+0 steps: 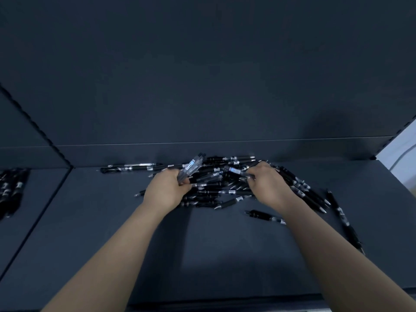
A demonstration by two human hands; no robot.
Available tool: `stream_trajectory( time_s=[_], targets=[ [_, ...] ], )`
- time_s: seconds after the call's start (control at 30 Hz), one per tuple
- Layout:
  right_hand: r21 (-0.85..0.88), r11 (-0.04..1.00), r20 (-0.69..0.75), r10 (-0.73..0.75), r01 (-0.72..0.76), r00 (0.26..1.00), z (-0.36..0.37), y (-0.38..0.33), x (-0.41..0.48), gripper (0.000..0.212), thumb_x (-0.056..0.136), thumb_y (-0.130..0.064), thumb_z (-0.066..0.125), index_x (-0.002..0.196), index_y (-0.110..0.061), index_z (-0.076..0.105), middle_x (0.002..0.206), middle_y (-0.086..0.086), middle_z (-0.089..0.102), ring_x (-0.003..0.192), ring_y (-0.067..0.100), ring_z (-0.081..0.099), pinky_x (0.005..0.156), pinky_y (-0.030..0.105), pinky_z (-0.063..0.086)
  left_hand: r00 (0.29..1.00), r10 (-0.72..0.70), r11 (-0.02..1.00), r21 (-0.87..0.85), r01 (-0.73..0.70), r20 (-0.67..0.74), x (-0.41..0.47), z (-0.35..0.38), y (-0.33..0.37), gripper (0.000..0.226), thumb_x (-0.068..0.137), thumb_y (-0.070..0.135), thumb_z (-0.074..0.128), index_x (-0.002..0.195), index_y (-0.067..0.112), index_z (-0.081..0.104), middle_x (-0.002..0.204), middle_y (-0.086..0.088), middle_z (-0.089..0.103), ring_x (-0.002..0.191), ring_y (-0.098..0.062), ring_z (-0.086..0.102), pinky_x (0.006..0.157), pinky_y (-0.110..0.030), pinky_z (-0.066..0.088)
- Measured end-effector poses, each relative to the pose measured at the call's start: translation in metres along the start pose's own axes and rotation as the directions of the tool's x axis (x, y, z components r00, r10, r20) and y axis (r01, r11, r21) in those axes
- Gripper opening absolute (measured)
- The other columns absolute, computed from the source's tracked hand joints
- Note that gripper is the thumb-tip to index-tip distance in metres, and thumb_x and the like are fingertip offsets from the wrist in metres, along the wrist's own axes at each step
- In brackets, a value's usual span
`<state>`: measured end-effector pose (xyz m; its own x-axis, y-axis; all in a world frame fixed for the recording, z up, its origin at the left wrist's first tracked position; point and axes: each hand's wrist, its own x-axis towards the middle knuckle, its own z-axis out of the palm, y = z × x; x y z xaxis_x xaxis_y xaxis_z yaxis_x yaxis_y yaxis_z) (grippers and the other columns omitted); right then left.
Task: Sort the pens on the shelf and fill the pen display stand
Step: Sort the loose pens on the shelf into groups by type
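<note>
Where the dark grey-blue flat shelf [202, 255] meets its matching back wall [202, 86], the loose heap of black plastic click pens [211, 190] lies approx. mid-width, at the far side. Left hand [165, 190] sits at the heap's left edge, fingers curled round a small bundle of clear-barrelled pens [191, 165] w/ ends sticking up & to the right. Right hand [267, 184] is on the heap's right side, fingers pinching a single clear pen w/ a pale blue label [235, 170], which points left. One stray black pen [263, 215] lies apart on the near side, by the right wrist. Another batch of black pens [11, 190] lies in the next bay at the left edge.
</note>
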<state>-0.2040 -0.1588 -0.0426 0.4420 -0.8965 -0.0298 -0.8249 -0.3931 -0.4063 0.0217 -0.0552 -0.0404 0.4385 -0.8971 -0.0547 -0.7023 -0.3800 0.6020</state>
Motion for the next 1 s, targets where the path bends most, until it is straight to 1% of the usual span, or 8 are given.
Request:
stream_trajectory(
  time_s=[0.07, 0.13, 0.23, 0.33, 0.47, 0.63, 0.77, 1.0],
  targets=[
    [0.037, 0.999, -0.068, -0.013, 0.016, 0.998, -0.003, -0.004, -0.005, 0.015, 0.094, -0.016, 0.052, 0.101, -0.016, 0.065, 0.108, 0.005, 0.052, 0.087, 0.025, 0.06, 0.08, 0.035, 0.049, 1.0, 0.005, 0.999, -0.039, -0.006, -0.029, 0.0, 0.0, 0.001, 0.009, 0.08, 0.02, 0.072, 0.082, 0.024, 0.064, 0.078, 0.011, 0.067, 0.075, -0.011, 0.063, 0.064, -0.024, 0.045],
    [0.043, 0.998, -0.036, -0.049, 0.05, 0.998, -0.005, -0.008, -0.01, 0.015, 0.09, -0.017, 0.056, 0.077, -0.025, 0.058, 0.1, 0.003, 0.054, 0.086, 0.023, 0.059, 0.075, 0.031, 0.046, 0.999, 0.008, 0.998, -0.055, -0.011, -0.046, 0.004, 0.0, 0.004, 0.013, 0.078, 0.018, 0.073, 0.081, 0.025, 0.062, 0.078, 0.01, 0.067, 0.074, -0.012, 0.063, 0.066, -0.025, 0.047],
    [0.017, 0.997, 0.056, -0.079, 0.078, 0.995, -0.002, -0.01, -0.016, 0.014, 0.092, -0.021, 0.057, 0.083, -0.015, 0.066, 0.092, 0.001, 0.054, 0.082, 0.02, 0.058, 0.073, 0.03, 0.046, 0.998, 0.034, 0.999, 0.039, -0.032, -0.053, 0.01, -0.002, 0.008, 0.01, 0.083, 0.03, 0.069, 0.082, 0.023, 0.061, 0.074, 0.004, 0.064, 0.073, -0.019, 0.061, 0.064, -0.029, 0.047],
    [0.014, 0.998, 0.137, -0.064, 0.062, 0.989, -0.001, -0.008, -0.018, 0.026, 0.095, -0.024, 0.055, 0.076, -0.008, 0.063, 0.07, 0.003, 0.055, 0.063, 0.017, 0.053, 0.054, 0.026, 0.038, 0.999, 0.043, 0.974, 0.221, -0.047, 0.021, 0.008, -0.001, 0.009, 0.023, 0.089, 0.04, 0.06, 0.075, 0.022, 0.056, 0.071, 0.002, 0.058, 0.077, -0.023, 0.059, 0.062, -0.028, 0.041],
    [0.11, 0.994, 0.15, -0.009, -0.007, 0.989, -0.007, -0.004, -0.021, 0.034, 0.092, -0.022, 0.057, 0.06, -0.01, 0.052, 0.054, 0.001, 0.047, 0.051, 0.015, 0.043, 0.051, 0.027, 0.035, 1.0, 0.002, 0.981, 0.192, -0.007, 0.025, 0.006, 0.001, 0.007, 0.023, 0.085, 0.04, 0.065, 0.078, 0.018, 0.063, 0.069, 0.004, 0.06, 0.074, -0.02, 0.06, 0.06, -0.028, 0.04],
    [0.15, 0.988, 0.084, 0.029, -0.041, 0.996, -0.011, -0.008, -0.022, 0.014, 0.09, -0.015, 0.057, 0.096, -0.01, 0.068, 0.082, 0.005, 0.068, 0.077, 0.02, 0.061, 0.072, 0.032, 0.048, 0.995, 0.032, 0.974, 0.219, -0.051, 0.093, 0.015, 0.003, 0.016, 0.019, 0.078, 0.032, 0.073, 0.089, 0.017, 0.068, 0.084, 0.0, 0.067, 0.083, -0.021, 0.062, 0.068, -0.028, 0.047],
    [0.135, 0.989, 0.035, 0.056, -0.06, 0.998, -0.009, -0.005, -0.019, 0.018, 0.09, -0.01, 0.052, 0.098, -0.004, 0.067, 0.081, 0.012, 0.068, 0.063, 0.018, 0.052, 0.063, 0.031, 0.046, 0.982, 0.035, 0.948, 0.304, -0.09, 0.183, 0.028, 0.003, 0.02, 0.023, 0.075, 0.035, 0.076, 0.089, 0.019, 0.066, 0.084, 0.001, 0.067, 0.083, -0.021, 0.062, 0.072, -0.03, 0.05],
    [0.149, 0.987, 0.046, 0.058, -0.064, 0.997, -0.011, 0.005, -0.022, 0.02, 0.093, -0.017, 0.055, 0.092, -0.003, 0.068, 0.075, 0.008, 0.064, 0.066, 0.02, 0.055, 0.06, 0.029, 0.042, 0.933, -0.012, 0.917, 0.376, -0.134, 0.361, 0.031, 0.001, 0.018, 0.033, 0.075, 0.046, 0.074, 0.08, 0.017, 0.057, 0.079, 0.001, 0.059, 0.078, -0.021, 0.058, 0.068, -0.03, 0.046]
  ],
)
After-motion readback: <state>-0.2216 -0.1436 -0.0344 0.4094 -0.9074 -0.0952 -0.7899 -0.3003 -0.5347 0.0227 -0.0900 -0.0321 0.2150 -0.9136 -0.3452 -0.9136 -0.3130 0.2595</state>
